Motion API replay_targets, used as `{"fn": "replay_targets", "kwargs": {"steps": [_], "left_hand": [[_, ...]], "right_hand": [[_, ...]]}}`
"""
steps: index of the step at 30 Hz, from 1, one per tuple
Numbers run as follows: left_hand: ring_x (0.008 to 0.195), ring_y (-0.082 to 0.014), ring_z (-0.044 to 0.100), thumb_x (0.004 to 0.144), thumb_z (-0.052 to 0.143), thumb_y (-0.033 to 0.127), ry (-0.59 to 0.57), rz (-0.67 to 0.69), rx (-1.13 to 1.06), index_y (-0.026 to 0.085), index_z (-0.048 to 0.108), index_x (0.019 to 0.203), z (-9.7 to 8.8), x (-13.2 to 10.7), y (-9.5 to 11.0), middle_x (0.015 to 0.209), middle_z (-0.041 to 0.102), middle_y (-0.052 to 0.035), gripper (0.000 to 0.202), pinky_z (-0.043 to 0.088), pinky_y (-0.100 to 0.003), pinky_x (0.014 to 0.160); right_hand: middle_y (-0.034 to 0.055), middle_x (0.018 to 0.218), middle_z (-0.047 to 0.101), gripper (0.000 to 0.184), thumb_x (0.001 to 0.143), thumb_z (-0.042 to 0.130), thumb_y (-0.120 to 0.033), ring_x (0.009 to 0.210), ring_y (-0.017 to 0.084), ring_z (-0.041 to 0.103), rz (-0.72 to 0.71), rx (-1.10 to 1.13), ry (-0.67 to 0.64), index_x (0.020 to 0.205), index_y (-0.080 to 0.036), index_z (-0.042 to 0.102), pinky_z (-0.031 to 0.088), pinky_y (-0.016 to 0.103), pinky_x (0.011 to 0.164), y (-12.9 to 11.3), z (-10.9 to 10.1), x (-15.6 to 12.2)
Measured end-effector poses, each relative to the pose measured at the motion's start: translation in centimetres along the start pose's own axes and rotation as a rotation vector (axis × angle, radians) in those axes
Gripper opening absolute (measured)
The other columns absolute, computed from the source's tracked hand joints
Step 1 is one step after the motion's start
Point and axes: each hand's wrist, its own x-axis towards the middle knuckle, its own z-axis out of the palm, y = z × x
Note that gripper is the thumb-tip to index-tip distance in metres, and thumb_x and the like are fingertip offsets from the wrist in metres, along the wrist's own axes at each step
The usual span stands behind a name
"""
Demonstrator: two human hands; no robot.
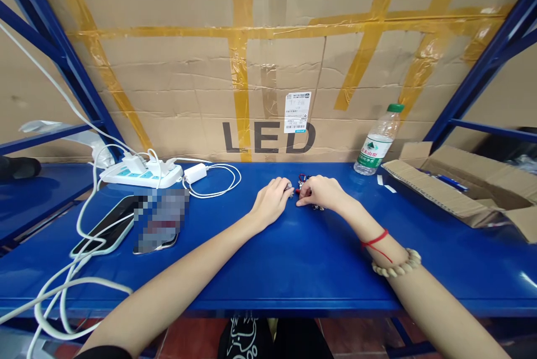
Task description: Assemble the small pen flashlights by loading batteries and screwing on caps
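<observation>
Both my hands rest on the blue shelf top [302,258], close together near its back middle. My left hand [273,201] is curled, its fingertips pinching a small grey metal piece [288,187]. My right hand [321,192] is also closed, pinching a small red and metal part [300,188]. A few more tiny metal parts [318,207] lie just under the right hand. The pieces are too small to name. A red string and a bead bracelet [396,267] sit on my right wrist.
A white power strip [140,174] with chargers and white cables sits at the back left, two phones [104,227] in front of it. A water bottle [378,141] stands back right, beside an open cardboard box [461,191]. A taped cardboard wall marked LED backs the shelf.
</observation>
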Motion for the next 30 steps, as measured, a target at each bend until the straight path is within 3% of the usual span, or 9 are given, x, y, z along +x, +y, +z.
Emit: {"fn": "replay_targets", "kwargs": {"steps": [12,14,18,20,25,30], "left_hand": [[0.083,-0.0144,0.049,0.09,0.031,0.031,0.018,-0.023,0.01,0.02,0.042,0.082,0.0,0.1,0.0,0.085,0.054,-0.0002,0.019,0.04,-0.025,0.072],[0.081,-0.0148,0.05,0.091,0.029,0.031,0.023,-0.05,0.022,0.02,0.042,0.079,-0.1,0.0,0.1,0.083,0.054,-0.0005,0.02,0.04,-0.026,0.072],[0.081,-0.0155,0.05,0.091,0.027,0.031,0.013,-0.071,0.034,0.02,0.041,0.078,-0.3,0.0,0.2,0.082,0.053,-0.0014,0.022,0.04,-0.027,0.072],[0.083,-0.0159,0.05,0.091,0.027,0.031,0.007,-0.07,0.028,0.02,0.041,0.078,-0.3,0.0,0.2,0.084,0.054,-0.0018,0.021,0.041,-0.028,0.072],[0.083,-0.0168,0.051,0.09,0.03,0.027,-0.013,-0.055,-0.001,0.019,0.042,0.079,-0.2,0.0,0.1,0.085,0.055,-0.003,0.018,0.042,-0.028,0.072],[0.082,-0.0171,0.051,0.09,0.03,0.026,-0.022,-0.041,-0.002,0.018,0.042,0.08,-0.1,-0.1,0.0,0.085,0.055,-0.0033,0.018,0.041,-0.029,0.071]], "right_hand": [[-0.0037,0.071,0.068,0.011,0.071,0.063,-0.036,0.07,0.014,0.061,-0.122,0.077,-0.026,0.069,-0.026,0.066,0.033,0.022,0.051,-0.2,0.2,-0.1],[-0.0042,0.071,0.068,0.012,0.069,0.063,-0.038,0.069,0.013,0.061,-0.107,0.116,0.048,0.068,-0.026,0.066,0.034,0.021,0.052,-0.1,-0.2,-0.2],[-0.002,0.074,0.068,0.022,0.074,0.057,-0.045,0.069,0.013,0.061,-0.05,0.287,0.335,0.075,-0.025,0.067,0.038,0.021,0.056,-0.2,-0.9,-0.2],[-0.0003,0.073,0.068,0.027,0.074,0.055,-0.047,0.066,0.013,0.06,-0.073,0.401,0.402,0.077,-0.023,0.067,0.039,0.022,0.058,-0.4,-0.9,-0.2],[0.001,0.068,0.065,0.03,0.071,0.058,-0.048,0.061,0.012,0.058,-0.159,0.543,0.364,0.07,-0.019,0.065,0.041,0.023,0.058,-1.1,-0.1,-0.2],[0.0029,0.081,0.065,0.032,0.071,0.057,-0.048,0.063,0.011,0.058,-0.23,0.581,0.321,0.065,-0.017,0.064,0.041,0.023,0.058,-1.5,0.1,-0.1]]}}
